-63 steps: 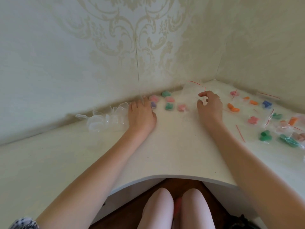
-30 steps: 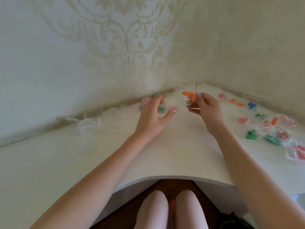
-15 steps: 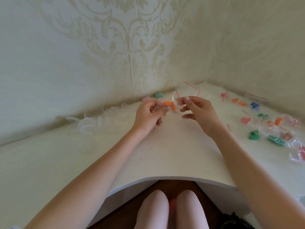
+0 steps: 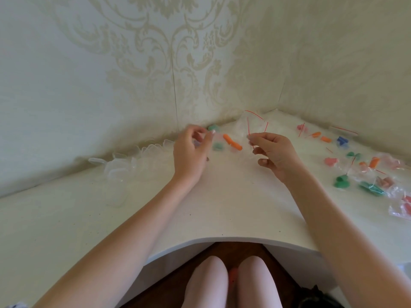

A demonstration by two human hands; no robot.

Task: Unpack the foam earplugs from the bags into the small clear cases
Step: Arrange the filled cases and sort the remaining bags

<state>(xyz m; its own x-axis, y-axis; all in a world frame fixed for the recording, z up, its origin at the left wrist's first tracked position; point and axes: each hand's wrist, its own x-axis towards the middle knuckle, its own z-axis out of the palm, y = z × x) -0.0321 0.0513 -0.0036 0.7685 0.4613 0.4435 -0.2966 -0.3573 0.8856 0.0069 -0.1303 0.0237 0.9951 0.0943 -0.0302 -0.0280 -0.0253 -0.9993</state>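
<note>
Clear bag (image 4: 243,138) barely visible, pinched between left hand (image 4: 191,152), right hand (image 4: 274,152)

Two walls (image 4: 111,70) papered in pale cream with a faded damask scroll pattern meet in a corner. A white corner desk (image 4: 213,210) with a curved cut-out front edge fits against them. Dark reddish-brown wooden floor (image 4: 235,247) shows beneath, in soft daylight.

Hands (image 4: 233,150) around orange earplugs (image 4: 232,142)

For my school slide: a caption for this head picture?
Both hands hold up a clear bag with orange earplugs.
</note>
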